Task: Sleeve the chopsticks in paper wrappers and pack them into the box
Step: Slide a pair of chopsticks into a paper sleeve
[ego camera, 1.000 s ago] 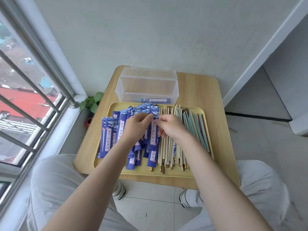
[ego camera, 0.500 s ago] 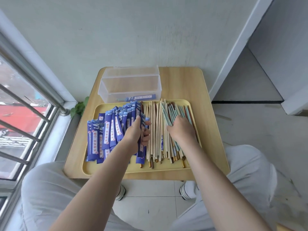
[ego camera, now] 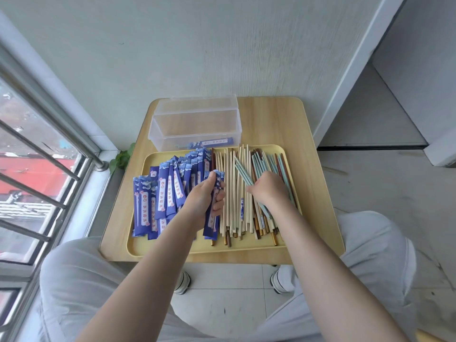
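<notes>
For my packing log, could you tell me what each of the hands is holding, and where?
The left hand grips a blue paper wrapper around its middle. The right hand rests on the loose chopsticks; whether it grips any cannot be told.

Left hand (ego camera: 206,198) with fingers curled in a grip, right hand (ego camera: 267,191) palm-down, fingers bent.

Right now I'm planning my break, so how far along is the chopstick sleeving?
Barely started. Done: one sleeved pair lies in the clear plastic box. In hand: the left hand grips a blue paper wrapper, while the right hand picks at light-blue chopsticks. Left: the pile of bare wooden chopsticks and the heap of empty blue wrappers on the yellow tray.
</notes>
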A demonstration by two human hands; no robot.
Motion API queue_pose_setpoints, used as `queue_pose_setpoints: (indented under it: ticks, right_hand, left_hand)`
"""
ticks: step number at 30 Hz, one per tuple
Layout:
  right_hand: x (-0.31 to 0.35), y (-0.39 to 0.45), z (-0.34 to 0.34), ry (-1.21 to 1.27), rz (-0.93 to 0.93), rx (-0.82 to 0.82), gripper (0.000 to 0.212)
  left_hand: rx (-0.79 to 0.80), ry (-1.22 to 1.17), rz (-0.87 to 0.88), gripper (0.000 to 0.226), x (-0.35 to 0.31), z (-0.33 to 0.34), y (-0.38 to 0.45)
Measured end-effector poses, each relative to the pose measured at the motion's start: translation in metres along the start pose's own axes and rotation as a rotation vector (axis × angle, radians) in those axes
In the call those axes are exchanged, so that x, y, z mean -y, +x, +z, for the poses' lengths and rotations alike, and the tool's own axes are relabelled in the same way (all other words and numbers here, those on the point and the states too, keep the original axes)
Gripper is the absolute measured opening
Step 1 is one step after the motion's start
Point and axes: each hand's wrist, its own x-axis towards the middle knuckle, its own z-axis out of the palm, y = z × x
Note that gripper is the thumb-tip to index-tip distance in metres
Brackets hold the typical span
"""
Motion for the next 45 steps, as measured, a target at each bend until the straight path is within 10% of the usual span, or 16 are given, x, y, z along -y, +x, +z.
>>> queue_pose_setpoints:
  ticks: [18,26,45]
  right_hand:
    - [0.011,-0.009,-0.03,0.385,-0.306,-0.076,0.022]
    - [0.018,-0.012,-0.052,1.341,-0.149,-0.005,0.009]
    - [0.019,0.001,-0.033,0.933,-0.149,-0.156,0.027]
  left_hand:
    - [-0.008,0.171,0.049,0.039,0.0,-0.015,-0.004]
    - [0.205,0.089,-0.001,0.041,0.004,-0.024,-0.008]
    - [0.357,0.159,-0.065,0.042,0.005,-0.033,-0.008]
